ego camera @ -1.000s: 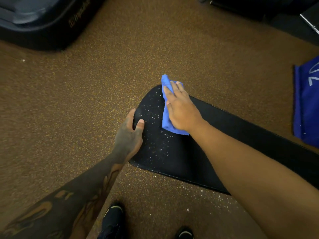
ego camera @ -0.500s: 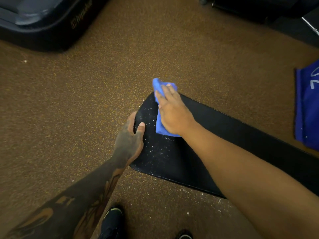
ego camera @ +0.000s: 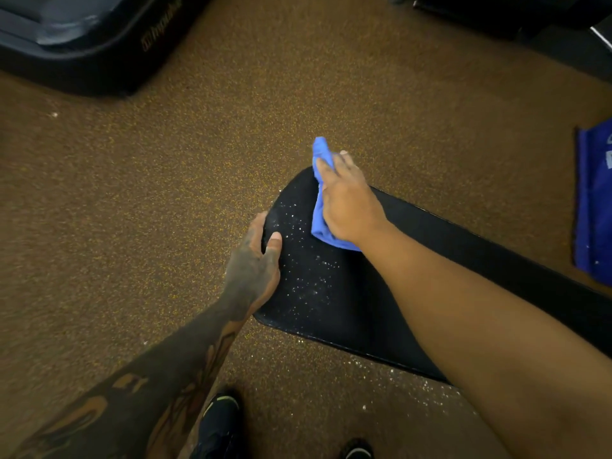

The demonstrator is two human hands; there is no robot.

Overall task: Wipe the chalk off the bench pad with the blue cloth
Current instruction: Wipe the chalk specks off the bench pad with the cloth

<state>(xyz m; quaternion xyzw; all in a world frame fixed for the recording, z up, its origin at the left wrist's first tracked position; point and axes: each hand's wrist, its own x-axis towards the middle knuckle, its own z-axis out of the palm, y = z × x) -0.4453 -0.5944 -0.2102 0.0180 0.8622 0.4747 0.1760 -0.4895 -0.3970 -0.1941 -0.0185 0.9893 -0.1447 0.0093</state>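
So the right grip is lying flat with its fingers stretched out, pressing the bunched-up blue microfibre cloth onto the far edge of the long black vinyl bench pad, right near its rounded end; a bit of cloth pokes out past the fingertips and off the rim. I can't see the thumb, so no idea if it's tucked under. The left grip is clamped on the pad's rounded end, fingers curled over the edge and thumb on top, which looks like bracing to me. The thing that matters: the white chalk specks sit on the near side of the cloth, between the two grips, so I'd guess the next stroke has to pull back toward the person's body, across the pad rather than along it. The pad's long axis runs from that rounded end off to the lower right, under the right forearm. Some chalk is already scattered on the brown speckled rubber floor just below the pad's near edge. Around it: a dark machine base at top left, a blue fabric bag at far right, black shoes at the bottom.
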